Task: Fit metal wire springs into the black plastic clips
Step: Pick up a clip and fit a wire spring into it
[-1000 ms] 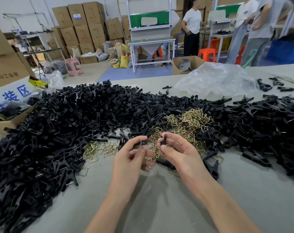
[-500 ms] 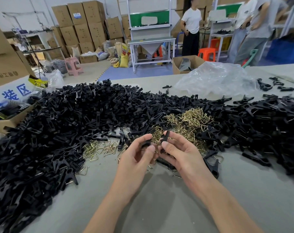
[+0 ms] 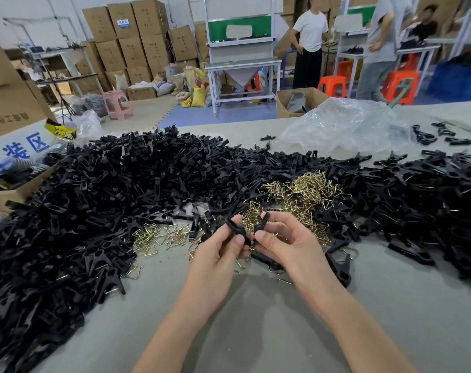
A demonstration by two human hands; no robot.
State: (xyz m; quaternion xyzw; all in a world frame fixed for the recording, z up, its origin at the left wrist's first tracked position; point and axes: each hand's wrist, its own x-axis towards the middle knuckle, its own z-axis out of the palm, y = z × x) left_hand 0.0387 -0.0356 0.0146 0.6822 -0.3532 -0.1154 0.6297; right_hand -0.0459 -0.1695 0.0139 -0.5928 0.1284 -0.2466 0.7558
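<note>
Two matte black plastic clip halves; left hand grip pinching one, right hand the other

The left hand and right hand are covering the lower ends of the black clip halves, hiding where the two are meeting. At nine and three o'clock the clip pile is running off the edges.

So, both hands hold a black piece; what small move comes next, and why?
Probably press the halves together where they meet: the left hand pinches one clip half, the right hand pinches the other clip half, and they form an open V.
</note>
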